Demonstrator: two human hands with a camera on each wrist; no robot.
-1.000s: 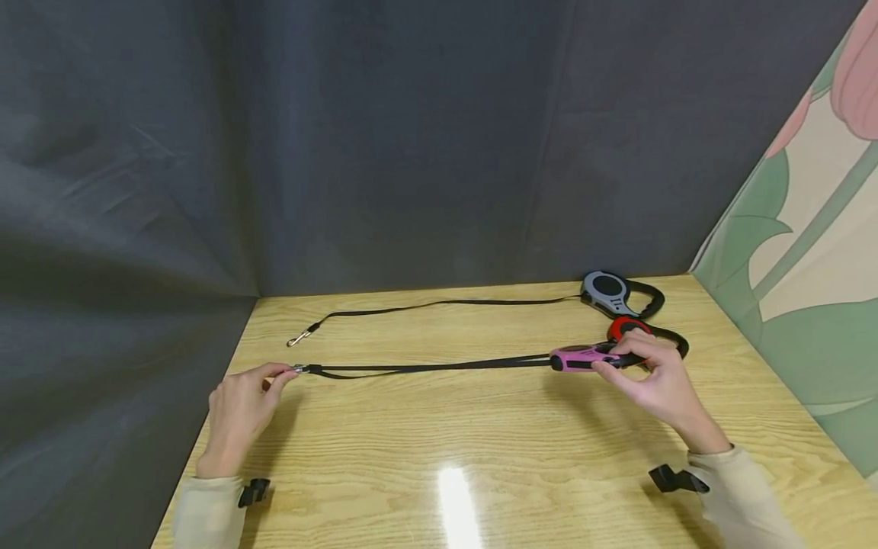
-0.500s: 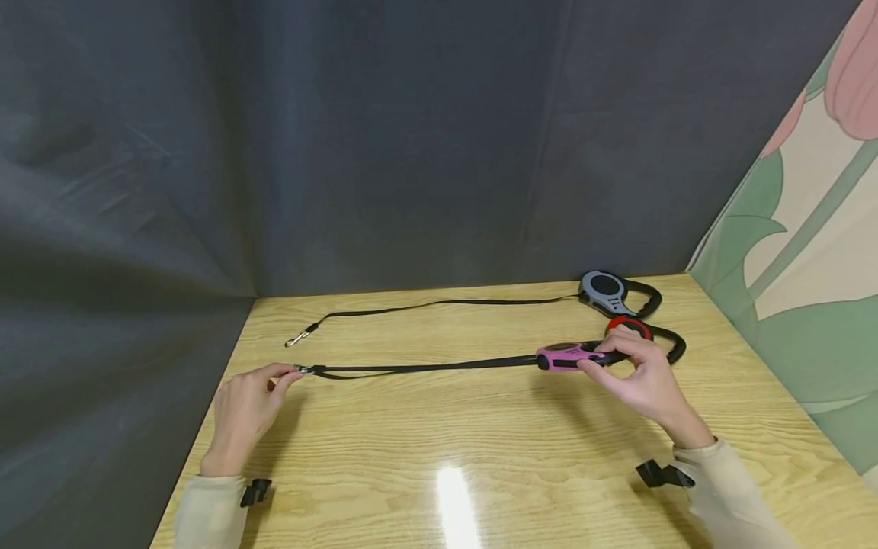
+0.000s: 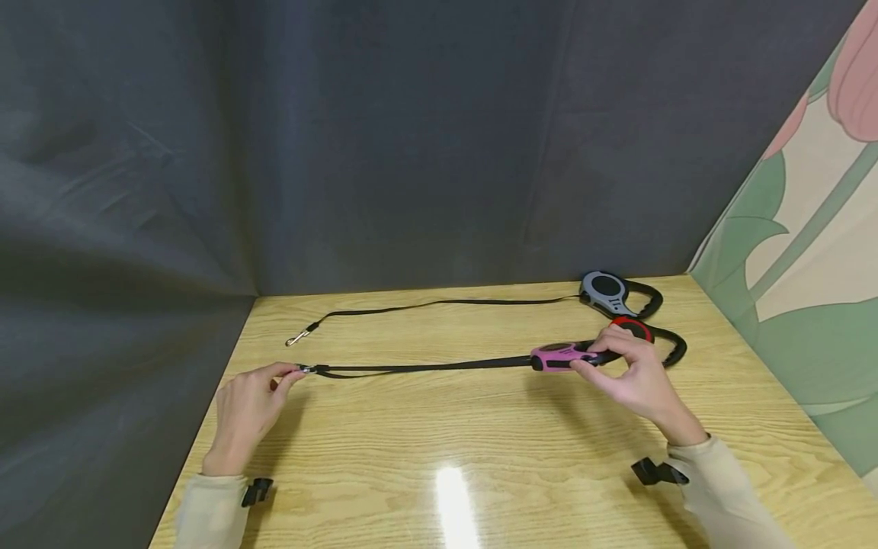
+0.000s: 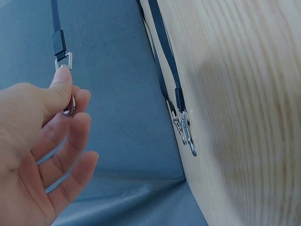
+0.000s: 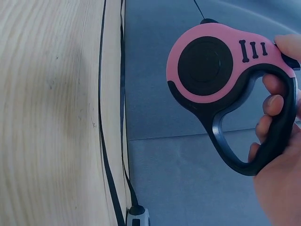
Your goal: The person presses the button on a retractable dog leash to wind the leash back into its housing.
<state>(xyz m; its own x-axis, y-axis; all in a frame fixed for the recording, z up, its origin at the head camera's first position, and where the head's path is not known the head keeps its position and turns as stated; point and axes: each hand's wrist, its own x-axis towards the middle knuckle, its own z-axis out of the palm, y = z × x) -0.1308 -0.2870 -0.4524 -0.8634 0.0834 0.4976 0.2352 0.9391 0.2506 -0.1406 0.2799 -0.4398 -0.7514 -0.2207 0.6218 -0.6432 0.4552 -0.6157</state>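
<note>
A pink-and-black retractable dog leash (image 5: 204, 61) hangs in my right hand (image 3: 634, 374), whose fingers wrap round its black loop handle. From its case a black strap (image 3: 439, 367) runs left above the table. At the strap's far end my left hand (image 3: 243, 404) pinches the metal snap hook (image 4: 69, 106) between thumb and fingers, the other fingers loosely bent. Behind the pink leash, a red-and-black leash (image 3: 632, 328) lies on the table, partly covered by my right hand. Its strap runs almost in line with the held one in the head view.
A grey-and-black leash (image 3: 607, 293) lies farther back, its strap (image 3: 439, 303) drawn out leftward to a snap hook (image 3: 298, 338). A dark cloth (image 3: 411, 152) stands behind the wooden table (image 3: 384, 450). Flower-patterned fabric (image 3: 816, 290) borders the right side.
My right hand has moved a little to the left with the pink leash. My left hand, still pinching the snap hook, has shifted very slightly right.
</note>
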